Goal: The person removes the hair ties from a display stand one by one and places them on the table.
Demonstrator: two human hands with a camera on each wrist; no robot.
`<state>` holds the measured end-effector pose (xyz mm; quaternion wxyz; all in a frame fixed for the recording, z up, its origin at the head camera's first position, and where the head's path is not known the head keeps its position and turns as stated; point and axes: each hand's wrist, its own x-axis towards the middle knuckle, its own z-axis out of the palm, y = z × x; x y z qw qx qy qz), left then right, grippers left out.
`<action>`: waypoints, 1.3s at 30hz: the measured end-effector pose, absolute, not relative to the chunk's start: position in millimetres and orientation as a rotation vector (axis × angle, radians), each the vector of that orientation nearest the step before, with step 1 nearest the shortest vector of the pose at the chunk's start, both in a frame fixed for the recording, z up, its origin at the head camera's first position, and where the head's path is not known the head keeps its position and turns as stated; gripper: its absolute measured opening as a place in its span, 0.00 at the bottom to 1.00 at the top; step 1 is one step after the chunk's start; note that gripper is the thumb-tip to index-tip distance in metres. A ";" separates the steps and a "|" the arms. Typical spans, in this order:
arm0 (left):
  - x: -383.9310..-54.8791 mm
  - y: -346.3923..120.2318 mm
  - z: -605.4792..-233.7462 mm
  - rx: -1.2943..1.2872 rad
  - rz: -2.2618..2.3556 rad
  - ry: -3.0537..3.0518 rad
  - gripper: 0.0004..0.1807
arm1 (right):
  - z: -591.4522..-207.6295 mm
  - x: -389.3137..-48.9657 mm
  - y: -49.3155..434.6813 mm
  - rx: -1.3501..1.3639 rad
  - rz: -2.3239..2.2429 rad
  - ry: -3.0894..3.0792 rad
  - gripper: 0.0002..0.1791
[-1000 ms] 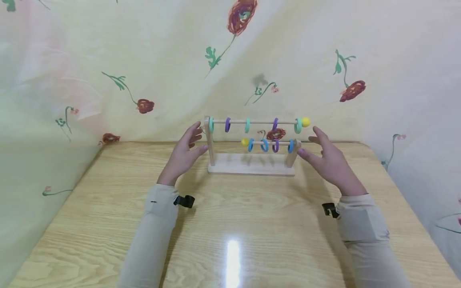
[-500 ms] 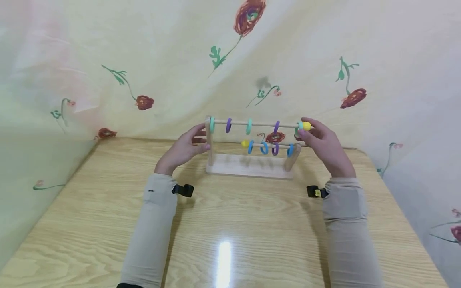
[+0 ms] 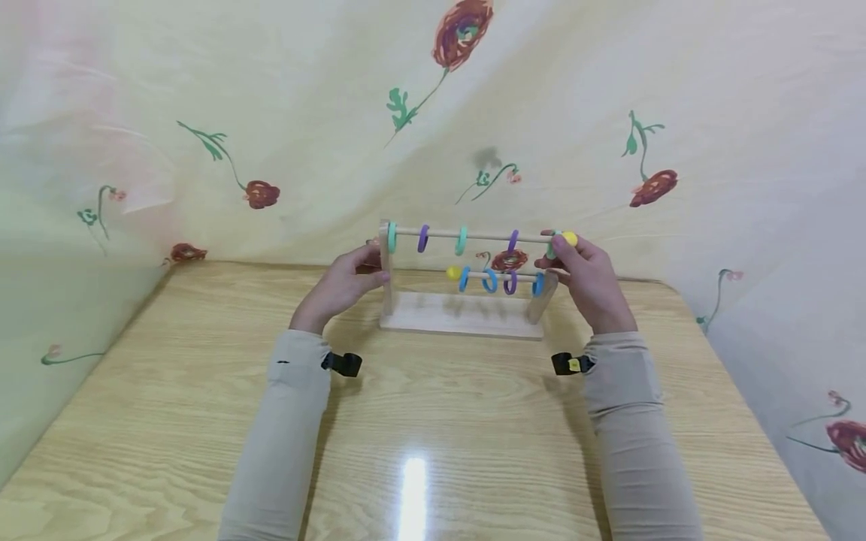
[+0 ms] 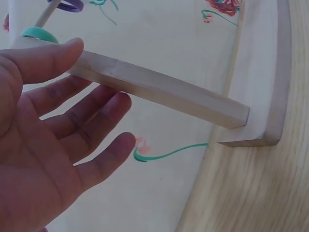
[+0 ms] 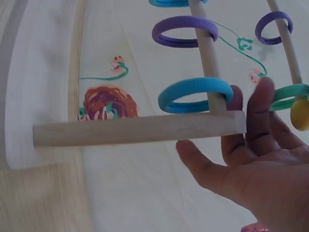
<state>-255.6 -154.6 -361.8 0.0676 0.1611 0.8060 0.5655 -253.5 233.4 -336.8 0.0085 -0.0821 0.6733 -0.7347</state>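
Observation:
A wooden rack (image 3: 467, 317) stands on the table, with two rods carrying hair ties. My left hand (image 3: 338, 291) holds the tall left post (image 4: 159, 89), thumb on the near side and fingers behind it. At the long upper rod's right end, my right hand (image 3: 597, 289) pinches a mint hair tie (image 5: 292, 90) beside the yellow ball (image 3: 570, 239). Some of its other fingers reach behind the short right post (image 5: 130, 130). A purple hair tie (image 3: 513, 240) and other mint and purple ones hang along that rod. Blue (image 3: 489, 281) and purple ones hang on the lower rod.
A second yellow ball (image 3: 454, 273) caps the lower rod's left end. The wood-grain table (image 3: 467, 421) reaches back to a flower-patterned cloth (image 3: 325, 135), close behind the rack. Similar cloth hangs at both sides.
My right hand has moved in from beside the rack to the upper rod's end and taken hold of the mint hair tie. My left hand has closed in on the left post.

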 end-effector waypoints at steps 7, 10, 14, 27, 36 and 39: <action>-256.7 -153.9 -365.0 0.475 1.715 2.458 0.19 | -338.2 -256.4 233.1 -0.284 -2.370 2.061 0.13; -257.7 -152.2 -365.6 0.474 1.710 2.467 0.18 | -338.4 -255.2 235.6 -0.299 -2.375 2.089 0.12; -258.2 -149.9 -366.3 0.479 1.712 2.475 0.18 | -337.6 -253.4 237.9 -0.299 -2.381 2.142 0.14; -254.6 -149.7 -364.8 0.471 1.719 2.480 0.19 | -334.4 -253.0 241.7 -0.194 -2.338 2.303 0.17; -260.1 -151.7 -372.9 0.474 1.693 2.511 0.18 | -331.4 -249.8 247.0 -0.225 -2.446 2.281 0.19; -260.2 -151.0 -372.1 0.478 1.698 2.507 0.17 | -328.5 -246.6 249.2 -0.203 -2.472 2.295 0.18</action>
